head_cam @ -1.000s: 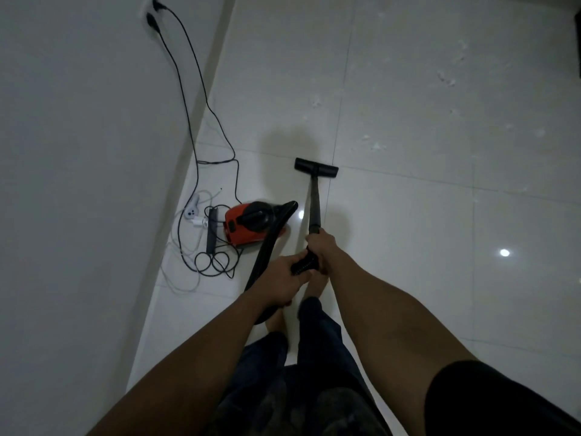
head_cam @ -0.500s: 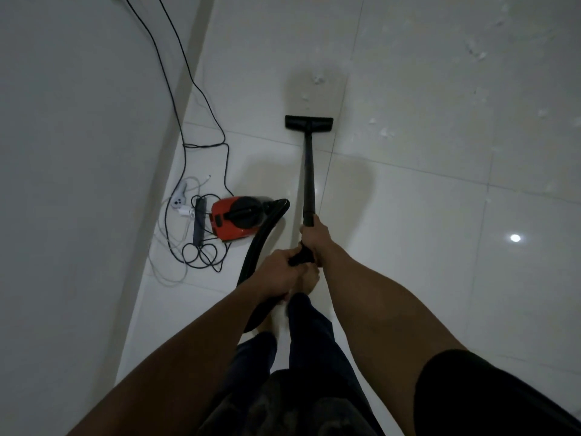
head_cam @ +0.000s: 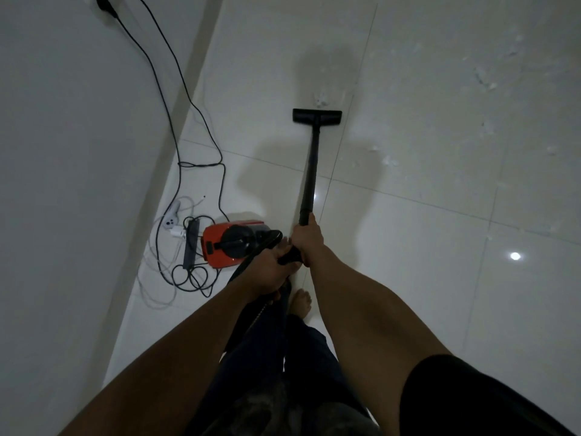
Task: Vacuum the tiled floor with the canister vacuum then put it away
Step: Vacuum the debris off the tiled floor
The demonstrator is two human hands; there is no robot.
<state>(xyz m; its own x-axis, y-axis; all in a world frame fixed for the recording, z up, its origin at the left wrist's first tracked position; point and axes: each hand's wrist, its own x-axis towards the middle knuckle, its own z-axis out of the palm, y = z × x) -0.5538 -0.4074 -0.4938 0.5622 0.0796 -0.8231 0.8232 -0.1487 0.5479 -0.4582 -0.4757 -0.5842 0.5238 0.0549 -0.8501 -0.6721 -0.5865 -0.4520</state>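
Note:
A red and black canister vacuum (head_cam: 228, 243) sits on the white tiled floor (head_cam: 408, 278) near the wall. Its black hose (head_cam: 265, 242) curves up to the handle. My left hand (head_cam: 272, 270) grips the handle's lower end, and my right hand (head_cam: 306, 242) grips the black wand (head_cam: 311, 171) just above it. The wand stretches forward to the flat black floor nozzle (head_cam: 317, 116), which rests on the tiles just short of a small white scrap (head_cam: 320, 100).
A white wall (head_cam: 78, 184) runs along the left with a plug (head_cam: 105, 4) in a socket. Black cords (head_cam: 176, 121), a power strip (head_cam: 191, 243) and white cables (head_cam: 163, 278) lie beside the vacuum. White debris (head_cam: 485, 80) is scattered at the right. My bare foot (head_cam: 301, 302) stands below the hands.
The wand and nozzle have been pushed forward across the tile joint toward the white scrap. Both hands kept their grip, and the view shifted forward.

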